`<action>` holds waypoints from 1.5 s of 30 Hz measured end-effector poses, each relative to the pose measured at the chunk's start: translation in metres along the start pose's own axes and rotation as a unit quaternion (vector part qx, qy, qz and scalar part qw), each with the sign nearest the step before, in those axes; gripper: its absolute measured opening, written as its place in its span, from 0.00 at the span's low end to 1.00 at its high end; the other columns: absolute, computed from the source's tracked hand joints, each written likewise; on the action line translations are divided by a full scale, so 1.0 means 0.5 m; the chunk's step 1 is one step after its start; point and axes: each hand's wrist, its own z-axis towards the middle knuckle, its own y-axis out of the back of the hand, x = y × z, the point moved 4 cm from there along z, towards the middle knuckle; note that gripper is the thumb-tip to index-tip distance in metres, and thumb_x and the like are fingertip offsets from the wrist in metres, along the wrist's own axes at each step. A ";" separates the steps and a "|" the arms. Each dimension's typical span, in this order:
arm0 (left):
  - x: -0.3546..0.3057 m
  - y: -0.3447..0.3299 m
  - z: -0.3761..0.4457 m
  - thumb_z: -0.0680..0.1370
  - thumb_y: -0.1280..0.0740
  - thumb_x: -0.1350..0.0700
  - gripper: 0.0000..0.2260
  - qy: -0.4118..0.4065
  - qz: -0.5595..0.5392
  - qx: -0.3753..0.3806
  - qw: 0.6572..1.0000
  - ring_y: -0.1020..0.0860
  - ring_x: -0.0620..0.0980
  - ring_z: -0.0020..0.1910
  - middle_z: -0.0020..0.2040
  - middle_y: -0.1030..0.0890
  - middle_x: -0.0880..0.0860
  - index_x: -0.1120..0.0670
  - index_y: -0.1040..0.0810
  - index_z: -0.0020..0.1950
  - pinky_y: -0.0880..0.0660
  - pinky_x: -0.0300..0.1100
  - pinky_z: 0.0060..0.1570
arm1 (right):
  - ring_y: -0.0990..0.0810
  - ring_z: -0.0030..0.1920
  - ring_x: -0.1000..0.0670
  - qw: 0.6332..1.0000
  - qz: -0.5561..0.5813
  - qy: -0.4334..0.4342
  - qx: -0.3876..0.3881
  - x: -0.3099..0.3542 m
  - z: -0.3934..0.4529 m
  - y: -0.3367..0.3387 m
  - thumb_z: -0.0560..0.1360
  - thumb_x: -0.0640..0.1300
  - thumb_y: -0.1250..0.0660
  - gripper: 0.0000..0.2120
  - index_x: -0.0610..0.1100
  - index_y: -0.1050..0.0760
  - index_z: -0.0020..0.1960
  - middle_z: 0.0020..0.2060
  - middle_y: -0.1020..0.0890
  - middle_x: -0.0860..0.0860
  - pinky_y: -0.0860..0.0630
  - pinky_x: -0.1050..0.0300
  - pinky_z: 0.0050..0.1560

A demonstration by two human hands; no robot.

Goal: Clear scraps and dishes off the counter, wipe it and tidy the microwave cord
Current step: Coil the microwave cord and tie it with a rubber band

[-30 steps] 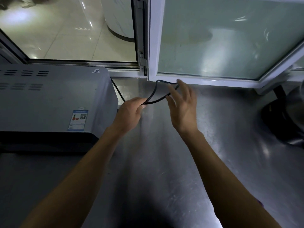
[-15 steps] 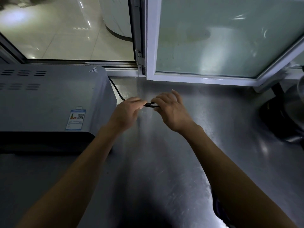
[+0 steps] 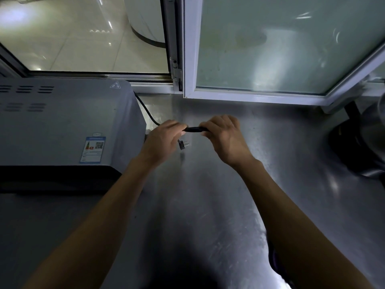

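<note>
The grey microwave (image 3: 62,126) stands on the steel counter (image 3: 208,205) at the left. Its black cord (image 3: 193,129) runs from behind the microwave's back right corner down to my hands. My left hand (image 3: 162,140) grips the folded cord just right of the microwave. My right hand (image 3: 224,136) grips the same bundle a short way to the right, fingers curled round it. A short stretch of cord shows between the two hands. The plug (image 3: 183,144) hangs below my left hand, just above the counter.
A white-framed window (image 3: 189,59) stands open behind the counter, with frosted glass at the right. A dark round appliance (image 3: 358,147) sits at the counter's right edge. The steel surface shows smears near the front right.
The wide cord loop held up near the window has been folded into a short bundle. My right hand came down and back and closed on it. The plug now hangs in view.
</note>
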 end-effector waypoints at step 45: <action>0.032 0.028 0.034 0.79 0.35 0.67 0.07 0.035 -0.068 -0.097 0.992 0.23 0.53 0.39 0.42 0.20 0.56 0.64 0.19 0.55 0.27 0.43 0.39 | 0.20 0.55 0.39 0.993 0.119 -0.018 -0.014 -0.021 0.042 0.021 0.82 0.37 0.37 0.14 0.35 0.23 0.66 0.56 0.18 0.41 0.24 0.40 0.56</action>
